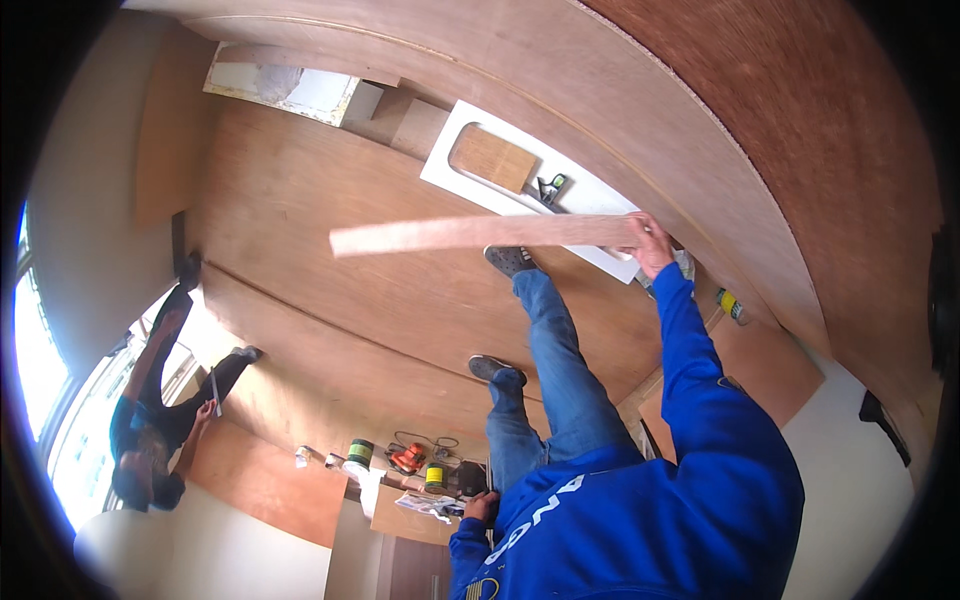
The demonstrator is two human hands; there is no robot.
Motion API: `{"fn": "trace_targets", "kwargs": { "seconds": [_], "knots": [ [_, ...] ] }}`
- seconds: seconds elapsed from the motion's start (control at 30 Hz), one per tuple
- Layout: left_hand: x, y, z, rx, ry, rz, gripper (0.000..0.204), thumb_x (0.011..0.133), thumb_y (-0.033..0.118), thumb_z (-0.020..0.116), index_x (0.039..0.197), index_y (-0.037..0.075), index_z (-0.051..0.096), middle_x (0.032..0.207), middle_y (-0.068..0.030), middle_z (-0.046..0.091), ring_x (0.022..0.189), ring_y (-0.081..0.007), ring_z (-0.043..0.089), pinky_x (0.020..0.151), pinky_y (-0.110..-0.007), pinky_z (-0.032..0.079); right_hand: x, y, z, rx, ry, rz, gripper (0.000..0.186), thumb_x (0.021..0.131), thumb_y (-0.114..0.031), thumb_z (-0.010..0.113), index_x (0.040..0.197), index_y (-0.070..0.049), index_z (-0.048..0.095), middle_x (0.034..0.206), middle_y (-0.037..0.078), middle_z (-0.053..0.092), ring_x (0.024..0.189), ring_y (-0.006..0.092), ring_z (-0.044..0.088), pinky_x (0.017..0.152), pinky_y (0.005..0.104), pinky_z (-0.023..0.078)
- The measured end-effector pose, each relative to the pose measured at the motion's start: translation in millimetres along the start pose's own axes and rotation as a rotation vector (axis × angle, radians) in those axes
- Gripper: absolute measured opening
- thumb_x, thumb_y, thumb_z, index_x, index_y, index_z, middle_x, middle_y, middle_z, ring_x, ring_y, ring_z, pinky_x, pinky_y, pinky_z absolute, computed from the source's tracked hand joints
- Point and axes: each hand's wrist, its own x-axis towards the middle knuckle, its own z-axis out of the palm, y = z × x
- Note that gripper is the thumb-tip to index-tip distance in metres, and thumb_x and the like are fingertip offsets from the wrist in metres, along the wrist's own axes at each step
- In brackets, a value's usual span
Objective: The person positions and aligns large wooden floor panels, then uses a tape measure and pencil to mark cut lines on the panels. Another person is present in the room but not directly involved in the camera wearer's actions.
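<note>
My right hand reaches out with its fingers wrapped round one end of a long, flat strip of wood. The strip extends leftward above the plywood floor, its far end free. Low by my left hip is my left hand, its fingers curled. A thin upright edge shows beside it, but what the hand holds, if anything, I cannot make out. Beyond the strip lies a white panel with a rounded cutout. On it rest a wooden board and a small dark tool with a green mark.
At the left, another person holds a thin light-coloured tool near a bright window. Tins, an orange power tool and papers stand on a ledge at lower left. Curved wood panelling rises at the right; a green-yellow tin sits below it.
</note>
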Motion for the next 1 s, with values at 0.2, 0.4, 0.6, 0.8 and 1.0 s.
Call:
{"fn": "trace_targets", "kwargs": {
  "seconds": [0.2,0.4,0.6,0.8,1.0],
  "knots": [
    [0,3,-9,0.224,-0.009,0.097,0.022,0.088,0.027,0.059,0.107,0.029,0.070,0.112,-0.0181,0.066,0.107,-0.0395,0.063,0.092,-0.044,0.051,16,28,-99,0.230,0.291,-0.107,0.032,0.096,-0.025,0.064,0.121,-0.009,0.054,0.128,0.008,0.050,0.120,0.0239,0.048,0.092,0.0490,0.053],
    [-7,25,-5,0.296,0.029,0.128,0.030,0.087,0.025,0.057,0.115,0.026,0.068,0.114,-0.0141,0.067,0.101,-0.0312,0.066,0.091,-0.038,0.051,24,43,-168,-0.264,0.747,0.194,0.059,0.087,-0.038,0.071,0.125,0.005,0.055,0.122,0.018,0.063,0.104,0.0350,0.064,0.089,0.0435,0.054],
    [-24,46,0,-0.457,0.099,-0.191,0.031,0.084,0.033,0.062,0.105,0.013,0.073,0.101,-0.0110,0.069,0.096,-0.0210,0.065,0.087,-0.032,0.051,44,44,-183,-1.202,0.475,0.206,0.031,0.084,-0.026,0.068,0.100,0.000,0.071,0.098,0.017,0.072,0.089,0.0273,0.069,0.083,0.0371,0.055],
    [-14,35,39,-0.861,0.243,-0.251,0.040,0.079,0.038,0.067,0.106,0.008,0.073,0.095,-0.0113,0.071,0.091,-0.0220,0.068,0.081,-0.034,0.052,63,25,-49,-1.167,0.170,-0.166,0.021,0.085,-0.020,0.065,0.093,-0.001,0.071,0.089,0.014,0.072,0.084,0.0234,0.068,0.079,0.0347,0.053],
    [-8,7,104,-1.169,0.288,-0.103,0.041,0.077,0.040,0.068,0.103,0.008,0.074,0.094,-0.0098,0.072,0.082,-0.0210,0.067,0.074,-0.033,0.053,24,-5,132,-1.369,-0.155,-0.354,0.021,0.088,-0.022,0.065,0.092,-0.002,0.069,0.086,0.012,0.071,0.079,0.0230,0.067,0.075,0.0355,0.054]
  ]
}}
